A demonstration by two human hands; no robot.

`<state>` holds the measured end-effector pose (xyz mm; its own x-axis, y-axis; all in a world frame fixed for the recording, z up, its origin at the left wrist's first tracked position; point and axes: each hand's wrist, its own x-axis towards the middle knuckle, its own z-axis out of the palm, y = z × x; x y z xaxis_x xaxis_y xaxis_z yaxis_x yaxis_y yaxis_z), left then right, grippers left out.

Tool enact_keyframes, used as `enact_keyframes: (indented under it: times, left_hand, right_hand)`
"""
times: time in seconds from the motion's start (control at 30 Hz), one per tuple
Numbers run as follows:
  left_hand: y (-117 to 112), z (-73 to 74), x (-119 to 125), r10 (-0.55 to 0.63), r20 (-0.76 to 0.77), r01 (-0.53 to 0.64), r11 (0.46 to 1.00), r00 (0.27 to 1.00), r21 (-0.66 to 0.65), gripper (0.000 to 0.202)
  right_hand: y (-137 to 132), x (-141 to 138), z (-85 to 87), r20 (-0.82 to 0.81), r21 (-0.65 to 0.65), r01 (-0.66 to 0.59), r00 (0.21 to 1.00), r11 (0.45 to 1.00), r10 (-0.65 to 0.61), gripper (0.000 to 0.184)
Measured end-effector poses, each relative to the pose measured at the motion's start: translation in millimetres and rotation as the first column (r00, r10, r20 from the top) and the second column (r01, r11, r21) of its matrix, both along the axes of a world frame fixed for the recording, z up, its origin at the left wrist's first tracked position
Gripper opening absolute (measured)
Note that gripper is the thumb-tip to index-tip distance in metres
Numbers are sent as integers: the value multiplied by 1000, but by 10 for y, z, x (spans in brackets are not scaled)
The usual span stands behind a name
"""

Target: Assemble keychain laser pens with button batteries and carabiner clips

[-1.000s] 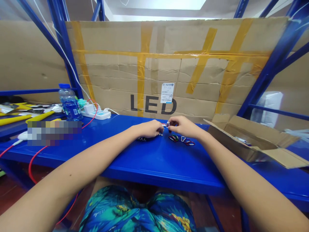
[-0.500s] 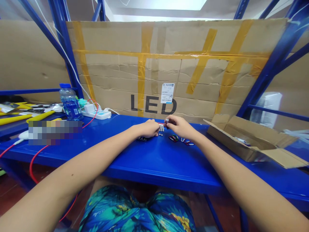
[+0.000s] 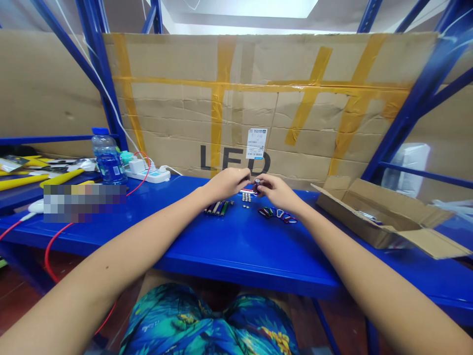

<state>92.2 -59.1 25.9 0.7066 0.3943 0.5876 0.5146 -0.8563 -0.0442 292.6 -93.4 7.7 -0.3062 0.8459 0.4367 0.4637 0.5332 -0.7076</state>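
My right hand [image 3: 274,190] is closed around a small dark cylinder with a silver end [image 3: 257,182], held upright. Close to its top, my left hand [image 3: 232,182] has its fingers pinched together; what they hold, if anything, is too small to make out. Below the hands lie several small silver discs, like button cells [image 3: 247,197], in short rows. A red and white strip [image 3: 247,191] is partly hidden behind them. To the left, several slim coloured metal tubes [image 3: 218,208] lie side by side under my left wrist. Several coloured carabiners [image 3: 278,214] lie in a row below my right hand.
An open cardboard box [image 3: 369,217] stands at the right of the blue table [image 3: 236,251]. On the left are a bottle of blue liquid [image 3: 107,158], a white power strip [image 3: 151,174], red cables and yellow-handled items. A large cardboard sheet [image 3: 177,118] rises behind.
My left hand has lifted from beside the silver discs and moved up and right to the cylinder, uncovering the metal tubes. My right hand still holds the cylinder in nearly the same place.
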Motion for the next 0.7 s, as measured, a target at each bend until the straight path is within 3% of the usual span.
enact_keyframes:
  times: [0.13,0.5,0.7]
  left_hand:
    - [27,-20,24,-100,148,97,995,984,27,14]
    - [-8,-56,53,-202,180,199,979,963,35,15]
    - [-41,-46,58,-211,119,211,977,970,12,16]
  right_hand:
    - [-23,-50,-4,-62,-63,-43,997,997,40,21]
    - [-15,-60,-12,-107,-98,-67,993,993,56,13]
    - [20,-39,-40,-194,-76,-94,978,993,78,14]
